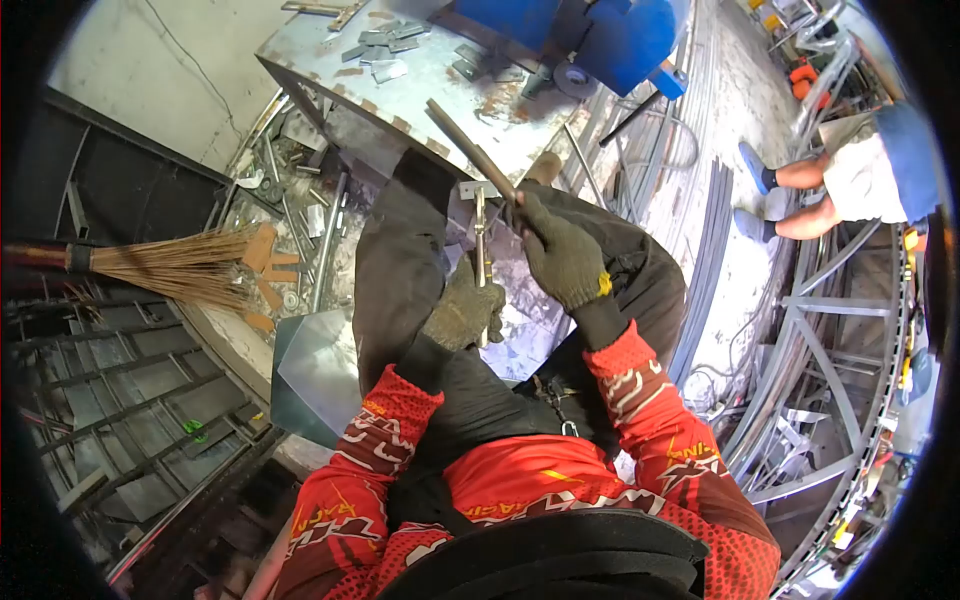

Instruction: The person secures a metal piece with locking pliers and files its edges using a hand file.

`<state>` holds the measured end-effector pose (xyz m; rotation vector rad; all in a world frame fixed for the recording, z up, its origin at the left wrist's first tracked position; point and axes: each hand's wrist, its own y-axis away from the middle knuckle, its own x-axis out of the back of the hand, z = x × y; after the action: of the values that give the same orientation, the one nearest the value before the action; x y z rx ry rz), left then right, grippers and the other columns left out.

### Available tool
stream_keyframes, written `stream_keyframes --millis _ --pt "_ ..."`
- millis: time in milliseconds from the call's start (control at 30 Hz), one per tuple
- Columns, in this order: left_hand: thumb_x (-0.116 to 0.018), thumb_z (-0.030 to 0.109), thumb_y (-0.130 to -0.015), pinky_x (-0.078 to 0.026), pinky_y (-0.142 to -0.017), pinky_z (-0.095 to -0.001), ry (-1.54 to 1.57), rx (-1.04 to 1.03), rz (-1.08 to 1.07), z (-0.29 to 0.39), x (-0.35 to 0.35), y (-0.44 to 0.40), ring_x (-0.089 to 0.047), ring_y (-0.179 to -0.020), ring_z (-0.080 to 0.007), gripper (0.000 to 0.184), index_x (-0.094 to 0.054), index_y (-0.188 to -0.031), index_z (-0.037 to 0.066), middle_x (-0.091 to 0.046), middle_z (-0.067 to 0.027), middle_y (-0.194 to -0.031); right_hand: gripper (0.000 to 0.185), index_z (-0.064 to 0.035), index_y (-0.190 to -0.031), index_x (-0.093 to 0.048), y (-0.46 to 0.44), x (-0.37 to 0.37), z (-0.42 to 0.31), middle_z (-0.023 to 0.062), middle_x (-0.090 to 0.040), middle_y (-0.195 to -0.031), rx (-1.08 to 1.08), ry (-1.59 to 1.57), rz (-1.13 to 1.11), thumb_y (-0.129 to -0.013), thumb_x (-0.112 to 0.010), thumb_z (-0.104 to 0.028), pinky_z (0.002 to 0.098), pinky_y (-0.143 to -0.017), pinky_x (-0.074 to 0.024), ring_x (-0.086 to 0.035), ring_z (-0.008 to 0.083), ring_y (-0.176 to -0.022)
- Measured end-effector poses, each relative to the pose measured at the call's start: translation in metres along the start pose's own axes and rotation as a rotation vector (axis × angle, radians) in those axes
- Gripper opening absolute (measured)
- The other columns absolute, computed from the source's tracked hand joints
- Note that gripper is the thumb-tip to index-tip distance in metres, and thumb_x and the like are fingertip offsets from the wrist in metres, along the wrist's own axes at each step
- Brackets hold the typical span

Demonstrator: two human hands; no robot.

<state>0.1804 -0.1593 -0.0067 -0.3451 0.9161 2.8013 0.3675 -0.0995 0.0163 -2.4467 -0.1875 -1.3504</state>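
My left hand [465, 305], in a grey-green glove, is wrapped round the lower part of a metal clamping tool [480, 235] that stands between my knees. A small flat metal piece [470, 189] sits at the tool's top end. My right hand [563, 255], gloved too with a yellow mark at the wrist, grips the lower end of a brown metal bar [468, 145]. The bar slants up and left, over the edge of the metal table [400, 110]. The two hands are apart, the right one slightly higher.
Small metal plates [385, 55] and a blue machine [620, 45] are on the table. At left lie a straw broom [170, 260] and scrap. Long metal rods [705, 260] run along the right floor. Another person [870, 165] stands at the upper right.
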Motion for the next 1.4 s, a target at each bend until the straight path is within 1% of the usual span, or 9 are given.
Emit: stream_keyframes --millis 167,633,733,833,900,933,1067,1300,1400 --pt "-0.055 0.001 -0.086 -0.057 -0.044 -0.0426 -0.009 0.0 -0.003 -0.007 0.002 -0.003 -0.062 -0.052 -0.0265 0.064 -0.034 -0.147 0.006 -0.056 -0.0113 -0.079 0.053 -0.0231 -0.149 -0.056 0.033 0.0 0.001 0.0174 -0.072 -0.092 -0.107 -0.021 -0.062 -0.096 -0.061 -0.023 0.0521 -0.07 -0.0565 -0.071 0.0402 -0.083" --pt "-0.056 0.0 -0.09 -0.055 -0.043 -0.0448 0.063 0.057 -0.044 -0.013 0.003 -0.004 -0.061 -0.052 -0.026 0.062 -0.037 -0.146 0.017 -0.056 -0.0098 -0.08 0.06 -0.0256 -0.155 -0.05 0.036 -0.006 0.004 0.02 -0.074 -0.104 -0.071 -0.174 -0.006 -0.096 -0.061 -0.022 0.0508 -0.079 -0.0575 -0.072 0.0417 -0.092" --pt "-0.056 0.001 -0.092 -0.055 -0.044 -0.0444 0.069 0.091 -0.01 -0.009 -0.001 -0.005 -0.06 -0.052 -0.0256 0.06 -0.037 -0.147 0.017 -0.056 -0.0087 -0.077 0.059 -0.0266 -0.155 -0.05 -0.008 -0.008 0.007 0.0192 -0.075 -0.103 -0.101 -0.068 0.007 -0.097 -0.061 -0.024 0.0513 -0.078 -0.0575 -0.072 0.0425 -0.091" --pt "-0.056 0.001 -0.092 -0.055 -0.044 -0.0444 0.06 0.025 -0.005 -0.007 0.002 -0.002 -0.061 -0.052 -0.0253 0.059 -0.036 -0.146 0.015 -0.055 -0.0082 -0.076 0.057 -0.0249 -0.155 -0.049 -0.035 0.007 0.004 0.0192 -0.075 -0.107 -0.198 -0.009 -0.072 -0.099 -0.059 -0.025 0.0512 -0.079 -0.0574 -0.072 0.0435 -0.093" --pt "-0.056 0.001 -0.091 -0.056 -0.044 -0.0437 0.168 0.098 -0.076 -0.005 0.003 0.0 -0.062 -0.053 -0.0252 0.06 -0.035 -0.147 0.013 -0.055 -0.0083 -0.075 0.057 -0.0222 -0.156 -0.048 -0.026 0.007 0.016 0.0207 -0.074 -0.114 -0.093 -0.198 0.118 -0.1 -0.058 -0.026 0.0505 -0.081 -0.0576 -0.072 0.0444 -0.096" --pt "-0.056 0.001 -0.091 -0.056 -0.044 -0.0437 0.174 0.102 -0.078 -0.005 0.002 0.001 -0.062 -0.053 -0.0252 0.06 -0.035 -0.147 0.013 -0.055 -0.0083 -0.075 0.057 -0.0197 -0.156 -0.048 -0.016 0.014 0.014 0.021 -0.073 -0.119 -0.157 -0.182 0.065 -0.1 -0.059 -0.025 0.0499 -0.084 -0.0576 -0.072 0.0445 -0.099" --pt "-0.057 0.001 -0.091 -0.058 -0.045 -0.0432 0.253 0.071 -0.134 -0.009 0.007 0.0 -0.063 -0.053 -0.0251 0.064 -0.034 -0.151 0.009 -0.057 -0.0093 -0.077 0.06 -0.0187 -0.156 -0.049 0.034 0.004 0.02 0.0225 -0.073 -0.114 -0.105 -0.221 0.009 -0.098 -0.062 -0.02 0.0491 -0.08 -0.058 -0.072 0.0439 -0.096" --pt "-0.065 0.002 -0.087 -0.058 -0.046 -0.0425 0.462 0.029 -0.343 -0.013 0.02 0.0 -0.068 -0.057 -0.0293 0.072 -0.035 -0.152 0.002 -0.061 -0.0118 -0.079 0.055 -0.0153 -0.151 -0.055 -0.015 -0.016 0.009 0.023 -0.073 -0.105 -0.113 -0.235 -0.028 -0.097 -0.063 -0.022 0.05 -0.076 -0.0564 -0.069 0.0475 -0.091" --pt "-0.067 0.003 -0.084 -0.058 -0.048 -0.041 0.321 0.047 -0.327 -0.003 0.019 0.003 -0.067 -0.057 -0.0297 0.075 -0.035 -0.153 0.001 -0.061 -0.0121 -0.079 0.054 -0.0113 -0.151 -0.054 0.005 -0.013 0.006 0.0226 -0.073 -0.104 -0.212 -0.365 -0.099 -0.098 -0.062 -0.018 0.0454 -0.076 -0.0563 -0.073 0.0424 -0.088"
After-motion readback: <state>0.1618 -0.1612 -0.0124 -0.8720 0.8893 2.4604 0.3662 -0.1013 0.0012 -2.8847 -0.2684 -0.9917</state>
